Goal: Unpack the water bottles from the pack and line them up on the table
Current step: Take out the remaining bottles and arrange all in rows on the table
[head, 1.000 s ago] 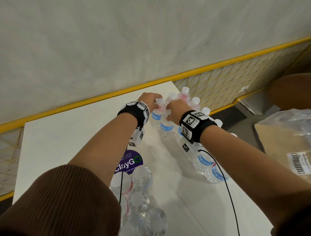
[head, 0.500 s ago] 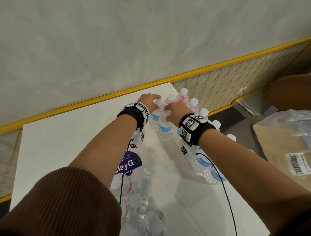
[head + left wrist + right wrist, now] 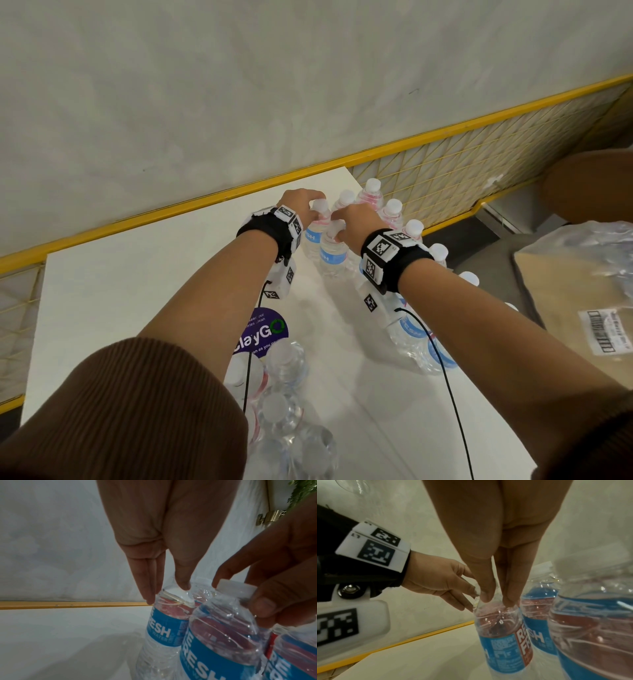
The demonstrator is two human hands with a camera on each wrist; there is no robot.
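Two clear water bottles with blue labels stand side by side at the far end of the white table (image 3: 137, 291). My left hand (image 3: 317, 210) pinches the white cap of the left bottle (image 3: 312, 238); in the left wrist view its fingers (image 3: 150, 596) and thumb close on that cap (image 3: 173, 594). My right hand (image 3: 337, 229) pinches the cap of the right bottle (image 3: 330, 255), whose neck the fingers (image 3: 510, 599) grip in the right wrist view. A line of upright bottles (image 3: 393, 209) runs along the table's right edge. The wrapped pack (image 3: 284, 411) with several bottles lies near me.
A yellow rail (image 3: 171, 214) and wire mesh (image 3: 479, 178) border the table's far side and right. A purple round sticker (image 3: 263, 330) lies on the table beside the pack. A cardboard box with crumpled plastic (image 3: 565, 301) sits off the table to the right. Cables hang from both wristbands.
Both hands have kept hold of the same two caps. They and the bottles have shifted only slightly in the picture.
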